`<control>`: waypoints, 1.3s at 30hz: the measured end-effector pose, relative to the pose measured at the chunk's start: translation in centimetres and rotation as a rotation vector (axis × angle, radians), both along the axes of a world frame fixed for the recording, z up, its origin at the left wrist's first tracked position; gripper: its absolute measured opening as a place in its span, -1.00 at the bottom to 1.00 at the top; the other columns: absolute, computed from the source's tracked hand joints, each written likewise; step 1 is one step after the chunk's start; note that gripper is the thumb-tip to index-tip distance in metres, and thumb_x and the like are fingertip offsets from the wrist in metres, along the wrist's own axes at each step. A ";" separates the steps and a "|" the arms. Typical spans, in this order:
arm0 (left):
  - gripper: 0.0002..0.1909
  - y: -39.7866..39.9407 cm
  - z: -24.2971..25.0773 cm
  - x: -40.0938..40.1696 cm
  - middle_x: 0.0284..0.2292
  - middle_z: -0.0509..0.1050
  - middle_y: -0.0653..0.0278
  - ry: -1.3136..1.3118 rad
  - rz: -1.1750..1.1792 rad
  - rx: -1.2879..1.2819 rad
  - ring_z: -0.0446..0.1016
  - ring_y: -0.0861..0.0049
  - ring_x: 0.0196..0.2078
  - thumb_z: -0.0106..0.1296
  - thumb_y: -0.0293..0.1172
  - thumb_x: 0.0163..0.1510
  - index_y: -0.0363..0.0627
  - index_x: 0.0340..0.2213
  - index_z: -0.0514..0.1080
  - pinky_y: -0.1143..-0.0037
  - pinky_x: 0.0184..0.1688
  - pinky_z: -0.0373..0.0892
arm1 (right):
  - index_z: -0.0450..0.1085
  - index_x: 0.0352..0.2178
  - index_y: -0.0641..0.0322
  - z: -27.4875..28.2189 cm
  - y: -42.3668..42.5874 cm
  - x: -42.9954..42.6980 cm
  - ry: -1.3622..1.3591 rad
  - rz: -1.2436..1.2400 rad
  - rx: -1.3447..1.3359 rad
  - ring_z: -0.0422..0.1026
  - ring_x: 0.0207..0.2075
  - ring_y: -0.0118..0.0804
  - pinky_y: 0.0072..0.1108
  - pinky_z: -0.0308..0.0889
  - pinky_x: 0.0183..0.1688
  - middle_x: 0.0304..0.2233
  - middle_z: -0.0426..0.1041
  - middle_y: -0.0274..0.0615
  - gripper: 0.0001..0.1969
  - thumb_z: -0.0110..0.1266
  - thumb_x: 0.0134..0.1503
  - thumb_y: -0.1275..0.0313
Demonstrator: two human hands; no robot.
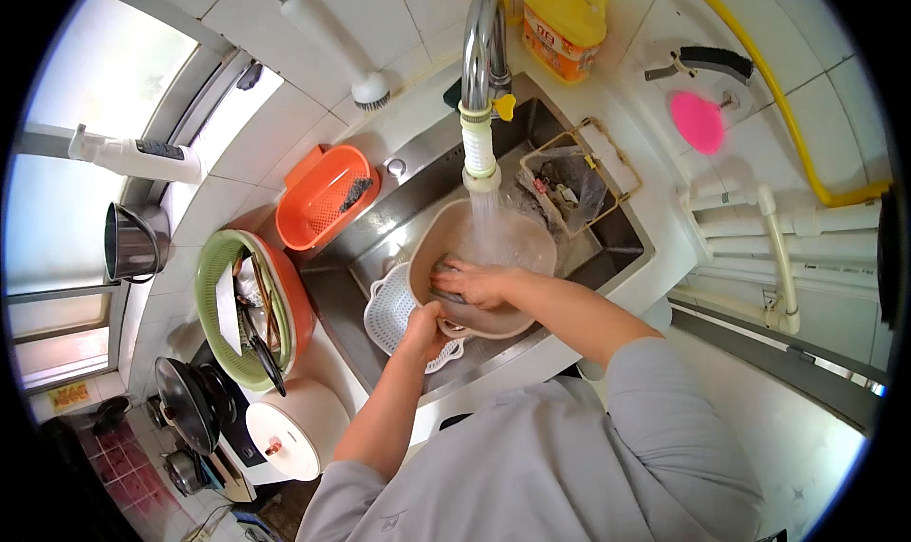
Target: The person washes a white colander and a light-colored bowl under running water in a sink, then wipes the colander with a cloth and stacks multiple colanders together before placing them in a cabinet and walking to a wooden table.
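A beige plastic basin (530,246) sits tilted in the stainless-steel sink (334,286), under water running from the faucet (486,51). My left hand (425,330) grips the basin's near-left rim by its handle. Inside the basin, my right hand (477,283) holds a grey scrubbing pad (445,266) against the wall; the fingers cover much of the pad. Partly beneath the basin lies a white perforated colander (390,313), its far side hidden.
A wire-framed waste bag (569,189) hangs at the sink's right. Left of the sink are an orange basket (320,204) with a dark scouring pad, a green strainer (213,293) holding utensils, and a white lidded canister (299,428). A yellow detergent jug (562,29) stands behind.
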State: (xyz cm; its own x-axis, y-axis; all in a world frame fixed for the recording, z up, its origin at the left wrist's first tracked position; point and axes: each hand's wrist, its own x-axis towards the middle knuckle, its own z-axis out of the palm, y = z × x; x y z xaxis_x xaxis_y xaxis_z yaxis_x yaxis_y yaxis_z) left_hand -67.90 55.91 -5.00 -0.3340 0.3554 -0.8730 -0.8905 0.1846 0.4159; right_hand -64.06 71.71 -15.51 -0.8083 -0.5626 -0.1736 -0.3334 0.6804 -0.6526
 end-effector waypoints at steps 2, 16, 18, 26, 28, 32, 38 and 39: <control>-0.48 -0.7 0.3 -0.7 -0.13 0.29 -0.03 -0.071 -0.138 0.042 0.34 0.10 -0.08 -0.21 -0.48 -0.13 -0.34 -0.04 0.15 0.12 -0.01 0.33 | -0.02 0.17 0.25 -0.6 0.8 -0.4 0.096 0.037 0.396 -0.18 0.27 0.04 -0.32 -0.14 0.27 0.25 -0.12 -0.06 -0.33 -0.06 -0.02 0.42; -0.37 -1.0 1.5 -1.6 -0.06 0.25 -0.11 0.461 -0.112 -0.227 0.38 0.03 -0.09 -0.12 -0.46 -0.12 -0.32 0.04 0.04 0.22 -0.17 0.44 | 0.41 -0.23 0.24 8.3 3.6 2.0 -0.542 -0.248 0.355 0.41 -0.14 0.00 -0.31 0.32 -0.08 -0.19 0.43 0.07 -0.63 0.01 -0.06 0.27; -0.27 -1.9 0.5 -2.0 -0.05 0.23 -0.16 0.702 -0.201 -0.286 0.37 -0.03 -0.10 -0.05 -0.44 -0.17 -0.30 0.07 -0.02 0.25 -0.13 0.42 | 0.46 -0.30 0.24 11.0 6.0 1.0 -0.500 -0.530 0.316 0.44 -0.19 0.00 -0.29 0.34 -0.13 -0.26 0.46 0.06 -0.62 0.03 -0.07 0.18; -0.02 -1.9 5.2 -1.1 0.03 0.01 -0.31 1.150 -0.445 -0.552 0.18 -0.16 0.04 0.05 -0.48 -0.19 -0.33 0.17 -0.30 0.27 0.10 0.17 | 0.34 -0.16 0.26 17.4 15.9 -6.3 0.006 -1.212 0.281 0.43 -0.21 0.11 -0.21 0.32 -0.16 -0.31 0.47 0.12 -0.55 0.00 0.02 0.14; 0.00 -1.2 6.1 -0.7 0.02 0.02 -0.31 1.254 -0.466 -0.517 0.16 -0.19 0.04 0.08 -0.52 -0.19 -0.33 0.17 -0.31 0.27 0.09 0.18 | 0.40 -0.26 0.23 14.5 18.7 -7.5 0.109 -1.140 0.411 0.43 -0.21 0.08 -0.23 0.32 -0.17 -0.32 0.48 0.08 -0.67 -0.03 0.03 0.22; -0.04 -2.6 7.4 -0.4 0.03 0.02 -0.29 1.289 -0.400 -0.509 0.07 -0.15 0.10 0.02 -0.60 -0.21 -0.42 0.15 -0.29 0.26 0.15 0.08 | 0.43 -0.26 0.14 15.1 17.3 -8.8 0.155 -1.281 0.088 0.44 -0.21 0.02 -0.32 0.33 -0.15 -0.31 0.47 0.04 -0.73 -0.05 0.05 0.27; -0.04 -5.1 6.7 -0.1 0.03 0.03 -0.28 1.406 -0.331 -0.505 0.08 -0.16 0.09 0.11 -0.53 -0.20 -0.43 0.14 -0.24 0.23 0.13 0.10 | 0.35 -0.18 0.42 8.0 15.2 -3.1 0.131 -1.737 -0.110 0.42 -0.13 -0.06 -0.41 0.28 -0.12 -0.16 0.43 0.10 -0.52 0.13 -0.03 0.22; -0.02 -7.4 6.7 -0.1 0.01 0.03 -0.29 1.435 -0.313 -0.597 0.11 -0.18 0.07 0.17 -0.47 -0.18 -0.43 0.13 -0.22 0.21 0.11 0.14 | 0.28 -0.13 0.53 13.0 10.1 -3.0 -0.139 -1.443 -0.294 0.38 -0.09 -0.04 -0.43 0.25 -0.06 -0.09 0.36 0.15 -0.40 0.21 -0.11 0.23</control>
